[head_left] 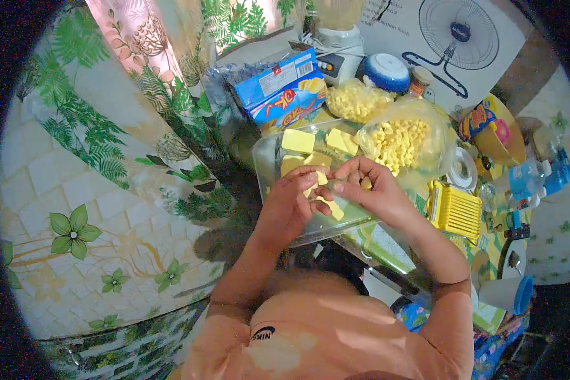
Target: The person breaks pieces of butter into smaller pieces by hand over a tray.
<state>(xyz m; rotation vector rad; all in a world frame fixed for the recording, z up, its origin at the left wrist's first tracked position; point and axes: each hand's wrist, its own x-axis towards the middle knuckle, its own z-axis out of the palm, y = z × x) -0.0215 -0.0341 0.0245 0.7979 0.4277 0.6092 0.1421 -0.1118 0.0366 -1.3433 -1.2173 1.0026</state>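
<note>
My left hand (289, 201) is closed around pale yellow pieces that look like cheese (321, 178). Close against it, my right hand (375, 188) is pinched at the fingertips, and a small yellow piece (366, 183) shows within its curled fingers. Both hands are above a clear plastic tray (263, 166). In the tray lie several yellow cheese blocks (298, 140), and another yellow piece (331, 208) shows just below my fingers. Beside the tray's far right corner rests a clear plastic bag (402, 142) full of small cut yellow pieces.
A second bag of yellow pieces (358, 101) sits behind, near a blue box (282, 85) and a blender (339, 47). To the right are a yellow slicer (456, 211), a roll of tape (462, 170), plastic bottles (527, 176) and a white cup (503, 294).
</note>
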